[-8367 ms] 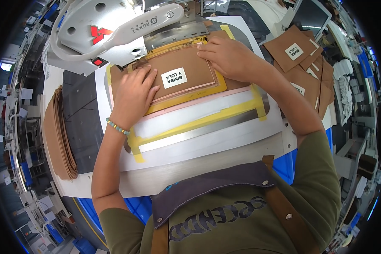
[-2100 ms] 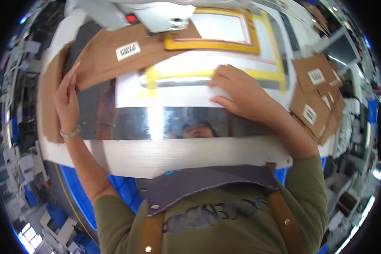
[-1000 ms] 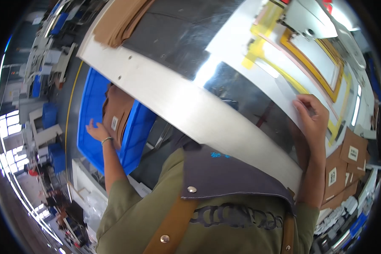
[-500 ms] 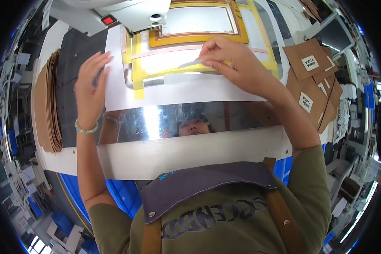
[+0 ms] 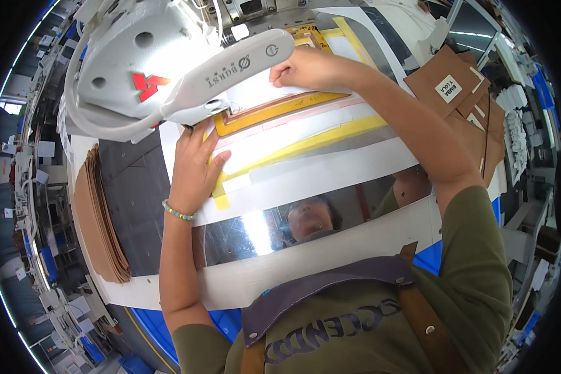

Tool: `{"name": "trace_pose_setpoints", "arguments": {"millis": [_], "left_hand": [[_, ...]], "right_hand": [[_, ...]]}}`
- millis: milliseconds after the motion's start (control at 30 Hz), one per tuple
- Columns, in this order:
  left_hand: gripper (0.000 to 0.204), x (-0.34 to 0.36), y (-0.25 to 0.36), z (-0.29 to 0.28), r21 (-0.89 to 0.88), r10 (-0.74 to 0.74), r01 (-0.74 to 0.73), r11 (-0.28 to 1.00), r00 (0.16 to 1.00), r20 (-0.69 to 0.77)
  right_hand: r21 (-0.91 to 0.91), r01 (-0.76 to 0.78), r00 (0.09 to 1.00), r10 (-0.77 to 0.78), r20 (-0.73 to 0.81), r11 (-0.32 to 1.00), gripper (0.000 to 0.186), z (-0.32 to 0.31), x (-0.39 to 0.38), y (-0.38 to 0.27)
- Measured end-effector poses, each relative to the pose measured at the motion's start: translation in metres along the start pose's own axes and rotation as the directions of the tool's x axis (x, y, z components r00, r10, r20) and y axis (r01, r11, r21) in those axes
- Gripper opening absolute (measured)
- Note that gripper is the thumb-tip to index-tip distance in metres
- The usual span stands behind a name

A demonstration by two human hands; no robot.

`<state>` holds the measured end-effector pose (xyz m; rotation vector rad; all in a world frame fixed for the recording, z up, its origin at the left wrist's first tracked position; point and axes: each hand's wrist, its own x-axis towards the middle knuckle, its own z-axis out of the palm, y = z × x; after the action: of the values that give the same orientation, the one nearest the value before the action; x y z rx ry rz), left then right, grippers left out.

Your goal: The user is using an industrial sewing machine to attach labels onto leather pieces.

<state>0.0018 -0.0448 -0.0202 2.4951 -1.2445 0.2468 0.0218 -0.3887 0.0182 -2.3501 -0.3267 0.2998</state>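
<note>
My left hand (image 5: 196, 165) rests with its fingers apart on the white sheet (image 5: 305, 171), near the left corner of a yellow-bordered frame (image 5: 293, 109). Its fingertips reach partly beneath the white machine head (image 5: 131, 68). Over the frame's inner area, my right hand (image 5: 305, 70) is closed with the fingers curled in; whatever may be between them is hidden. A long pale grey rounded arm (image 5: 230, 68) of the machine juts out just left of that hand and covers part of the frame. Yellow tape strips (image 5: 318, 137) cross the sheet below the frame.
On the left lie a stack of brown pieces (image 5: 100, 218) and a dark panel (image 5: 137, 218). Brown pieces with white labels (image 5: 439, 87) spread at the right, near a screen (image 5: 474, 31). A shiny metal plate (image 5: 227, 240) runs along the near side.
My left hand has come down onto the sheet beside the frame. My right hand has moved from the taped lower edge up over the frame. The view has shifted, showing more machine.
</note>
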Motion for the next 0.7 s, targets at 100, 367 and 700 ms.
{"name": "trace_pose_setpoints", "arguments": {"millis": [100, 367, 700], "left_hand": [[0.057, 0.001, 0.001, -0.003, -0.011, -0.025, 0.027, 1.000, 0.994, 0.103], [0.060, 0.002, 0.003, -0.003, 0.036, -0.030, 0.025, 0.999, 0.992, 0.119], [0.057, 0.003, 0.009, 0.000, 0.072, -0.073, 0.066, 0.995, 0.992, 0.103]], "right_hand": [[0.078, 0.083, 0.995, -0.087, 0.052, 0.993, 0.016, 0.015, 0.015, -0.002], [0.036, 0.121, 0.993, -0.120, -0.013, 0.992, 0.013, 0.039, 0.035, -0.015], [0.017, 0.158, 0.987, -0.157, -0.033, 0.987, 0.016, 0.021, 0.032, -0.008]]}}
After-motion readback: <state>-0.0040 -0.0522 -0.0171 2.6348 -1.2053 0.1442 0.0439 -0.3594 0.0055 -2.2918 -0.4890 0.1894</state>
